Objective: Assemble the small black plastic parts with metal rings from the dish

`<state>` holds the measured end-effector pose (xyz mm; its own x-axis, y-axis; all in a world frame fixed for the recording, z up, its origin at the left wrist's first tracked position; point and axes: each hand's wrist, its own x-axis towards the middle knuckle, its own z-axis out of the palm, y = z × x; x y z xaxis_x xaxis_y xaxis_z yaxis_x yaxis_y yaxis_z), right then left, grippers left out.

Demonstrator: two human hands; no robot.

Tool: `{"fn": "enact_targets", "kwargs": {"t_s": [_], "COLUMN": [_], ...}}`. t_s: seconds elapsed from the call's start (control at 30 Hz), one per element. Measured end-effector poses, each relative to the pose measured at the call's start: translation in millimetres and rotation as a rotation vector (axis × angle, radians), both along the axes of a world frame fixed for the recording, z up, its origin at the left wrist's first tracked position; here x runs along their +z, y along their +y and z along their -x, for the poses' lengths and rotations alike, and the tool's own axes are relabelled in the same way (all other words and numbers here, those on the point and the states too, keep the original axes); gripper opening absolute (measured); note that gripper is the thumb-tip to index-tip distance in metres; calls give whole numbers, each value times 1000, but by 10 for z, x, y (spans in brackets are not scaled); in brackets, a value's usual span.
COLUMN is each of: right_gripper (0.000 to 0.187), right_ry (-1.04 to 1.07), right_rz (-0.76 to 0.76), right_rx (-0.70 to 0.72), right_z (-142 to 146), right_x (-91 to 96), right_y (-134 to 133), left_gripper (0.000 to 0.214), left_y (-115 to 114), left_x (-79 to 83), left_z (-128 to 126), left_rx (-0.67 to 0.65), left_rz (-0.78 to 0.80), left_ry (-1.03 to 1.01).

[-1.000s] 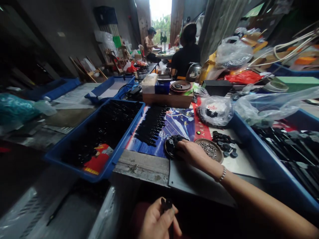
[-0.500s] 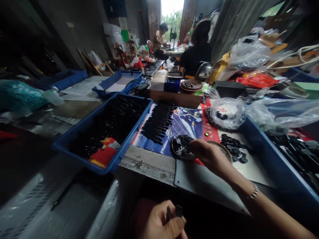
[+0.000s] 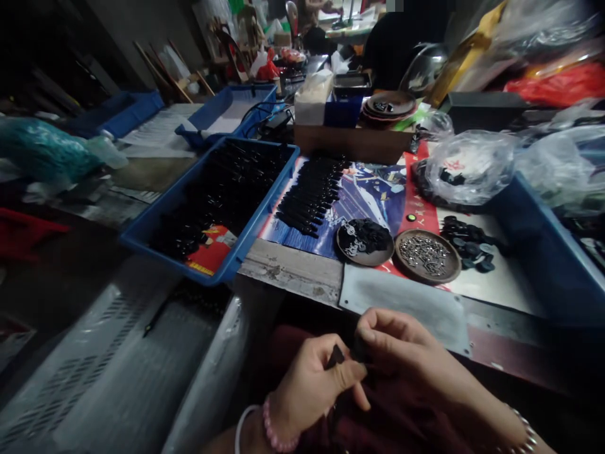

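Note:
Low in front of me, my left hand (image 3: 314, 378) is closed around a thin black piece (image 3: 335, 357), which pokes out between thumb and fingers. My right hand (image 3: 406, 350) is beside it, thumb and fingers pinched together at a small dark part whose shape is lost in shadow. Beyond the hands are two round brown dishes. One dish (image 3: 378, 257) holds small black parts with white bits; the other dish (image 3: 425, 278) holds many small metal pins or rivets. A grey metal plate (image 3: 401, 309) lies at the table edge.
A blue tray (image 3: 265, 219) full of long black parts stands left, beside a row of similar black parts (image 3: 312, 198) on a printed sheet. Loose black pieces (image 3: 467, 243) and a plastic bag (image 3: 467, 167) lie right, near another blue bin (image 3: 548, 246). People sit farther back.
My right hand has come back from the dish of black parts to my left hand. The view has tilted downward, and the dish of metal pins is now uncovered.

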<state>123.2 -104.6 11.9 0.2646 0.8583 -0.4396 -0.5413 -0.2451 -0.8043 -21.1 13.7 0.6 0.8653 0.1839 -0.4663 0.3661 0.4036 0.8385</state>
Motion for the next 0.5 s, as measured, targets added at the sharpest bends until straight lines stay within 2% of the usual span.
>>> {"fn": "enact_targets", "kwargs": {"t_s": [0.1,0.37,0.5], "right_gripper": [42,38,38], "right_ry": [-60,-430,-521], "right_rz": [0,25,64], "right_rx": [-3,51,142], "right_z": [28,58,61], "right_x": [-12,-11,-38], "right_y": [-8,-66,-102], "left_gripper": [35,31,27], "left_y": [-8,10,-4], "left_x": [-23,-24,30], "left_z": [3,-41,-37], "left_rx": [5,-49,-64], "left_rz": [-17,-86,-67], "left_ry": [10,64,135]}}
